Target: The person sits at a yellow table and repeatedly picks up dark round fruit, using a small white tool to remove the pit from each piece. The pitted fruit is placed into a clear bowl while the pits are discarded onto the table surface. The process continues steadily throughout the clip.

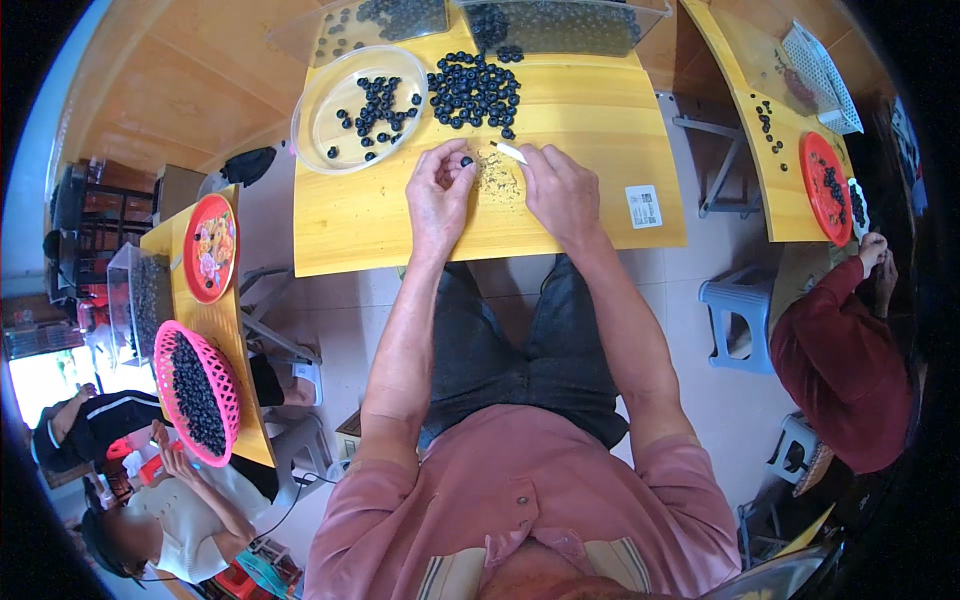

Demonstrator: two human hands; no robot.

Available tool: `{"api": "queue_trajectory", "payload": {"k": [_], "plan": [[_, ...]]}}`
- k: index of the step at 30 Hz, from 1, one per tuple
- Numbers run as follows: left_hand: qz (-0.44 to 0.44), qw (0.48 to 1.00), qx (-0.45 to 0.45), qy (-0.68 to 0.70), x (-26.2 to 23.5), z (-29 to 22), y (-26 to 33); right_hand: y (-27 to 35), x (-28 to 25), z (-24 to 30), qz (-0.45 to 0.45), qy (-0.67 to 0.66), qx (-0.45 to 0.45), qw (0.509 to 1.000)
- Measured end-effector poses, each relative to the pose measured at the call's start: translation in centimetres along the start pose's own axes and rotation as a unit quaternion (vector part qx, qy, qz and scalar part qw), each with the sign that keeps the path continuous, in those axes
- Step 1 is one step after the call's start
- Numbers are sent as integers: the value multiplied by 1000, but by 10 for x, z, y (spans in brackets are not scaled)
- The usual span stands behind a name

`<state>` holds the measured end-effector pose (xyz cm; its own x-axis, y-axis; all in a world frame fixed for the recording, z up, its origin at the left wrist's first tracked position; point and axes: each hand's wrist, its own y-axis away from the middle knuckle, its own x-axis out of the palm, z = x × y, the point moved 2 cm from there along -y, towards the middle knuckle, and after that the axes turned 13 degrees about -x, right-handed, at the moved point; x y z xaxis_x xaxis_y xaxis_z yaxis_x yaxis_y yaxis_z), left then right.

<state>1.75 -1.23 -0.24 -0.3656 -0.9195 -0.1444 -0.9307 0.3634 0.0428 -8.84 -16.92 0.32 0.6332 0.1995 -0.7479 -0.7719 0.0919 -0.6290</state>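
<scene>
My left hand (438, 192) pinches one small dark round bead (467, 161) between thumb and fingertips, low over the yellow table (590, 110). My right hand (563, 195) is closed around a short white-handled tool (511, 152) with a thin dark tip that points toward the bead. Fine brownish crumbs (498, 180) lie scattered between my hands. Just beyond them spreads a pile of dark beads (470, 92). Left of that pile stands a round clear plastic tub (308, 125) with loose beads on its bottom.
Two clear bins (560, 35) of dark beads line the table's far edge. A white label (644, 207) is stuck at right. On side tables are a pink basket (222, 375) of beads and red trays (822, 190). Other people work at both sides; blue stools (735, 318) stand at right.
</scene>
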Motion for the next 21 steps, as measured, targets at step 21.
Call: {"api": "queue_trajectory", "payload": {"k": [21], "plan": [[39, 997, -36, 47, 0, 4, 0, 1, 1, 6, -15, -26, -105, 994]]}}
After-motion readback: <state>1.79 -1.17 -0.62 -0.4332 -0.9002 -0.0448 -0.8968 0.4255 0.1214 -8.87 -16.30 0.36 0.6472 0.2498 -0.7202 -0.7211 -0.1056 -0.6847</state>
